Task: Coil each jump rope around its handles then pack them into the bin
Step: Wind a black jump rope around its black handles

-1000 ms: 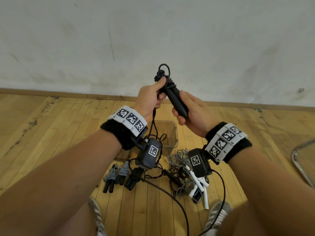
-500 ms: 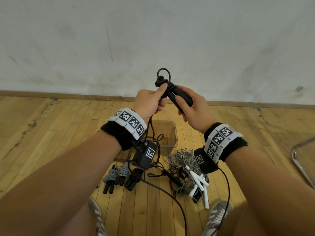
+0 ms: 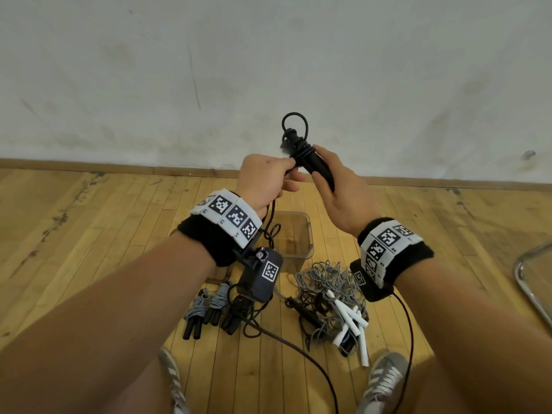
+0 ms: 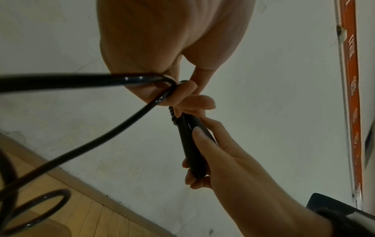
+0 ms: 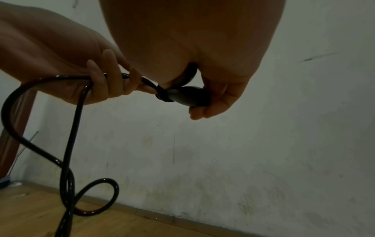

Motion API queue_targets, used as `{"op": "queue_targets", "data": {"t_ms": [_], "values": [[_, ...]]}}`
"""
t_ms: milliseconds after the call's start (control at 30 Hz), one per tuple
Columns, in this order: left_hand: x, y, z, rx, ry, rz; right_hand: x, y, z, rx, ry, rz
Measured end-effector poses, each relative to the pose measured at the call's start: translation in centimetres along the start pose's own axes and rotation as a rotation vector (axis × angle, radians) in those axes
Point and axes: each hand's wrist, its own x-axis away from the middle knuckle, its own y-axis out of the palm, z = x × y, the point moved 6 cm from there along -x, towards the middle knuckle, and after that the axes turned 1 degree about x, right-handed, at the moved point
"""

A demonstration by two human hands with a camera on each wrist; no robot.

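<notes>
Gym-like room (plank floor (image 3: pixel 89 234), jump ropes (image 3: pixel 331 297))

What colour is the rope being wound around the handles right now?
Glossy black, same as the handles. The rope shows best in the right wrist view.

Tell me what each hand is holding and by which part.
The right hand grips the black jump rope's paired handles by their lower shafts, below the wound turns. The left hand pinches the loose black cord just beside those turns.
</notes>
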Motion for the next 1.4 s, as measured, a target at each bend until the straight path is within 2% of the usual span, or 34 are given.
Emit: {"op": "queue_targets", "data": {"t_ms": [233,367,433,567,667,733,900,1000,1200,1333,1400], "values": [[0.2,-0.7,-0.1,-0.114,0.014,0.086,0.7,0.8,-1.8,-0.045,-0.106,-0.052],[0.0,-1.0,0.2,-0.104,0.066,0.124,0.6,0.2,-2.5,-0.199,-0.129,-0.013],[-0.2,-0.9,0.2,-0.101,0.072,0.101,0.5,-0.1,-2.2,-0.356,-0.036,-0.028],[-0.5,-0.7,0.2,-0.019,0.044,0.009,0.6,0.1,-1.5,-0.812,0.28,-0.164],[-0.3,-0.1,0.2,-0.017,0.046,-0.07,0.9,0.6,-1.7,-0.923,0.298,-0.239],[-0.4,-0.2,0.1,-0.037,0.048,-0.072,0.8,0.6,-1.7,-0.885,0.253,-0.219],[-0.8,-0.9,-0.3,-0.1,0.114,0.061,-0.1,-0.2,-0.8,-0.61,0.113,-0.057],[-0.6,-0.6,-0.5,-0.081,0.104,0.022,-0.5,-0.2,0.1,-0.462,0.079,-0.021],[-0.1,0.7,-0.4,0.09,-0.003,-0.057,-0.3,-0.2,0.4,-0.098,0.04,0.036],[0.1,0.6,-0.3,0.124,-0.035,-0.046,0.2,1.0,-1.0,-0.119,-0.035,-0.014],[-0.1,0.2,-0.5,0.104,-0.023,0.007,0.5,1.6,-1.5,-0.153,-0.053,-0.06]]}}
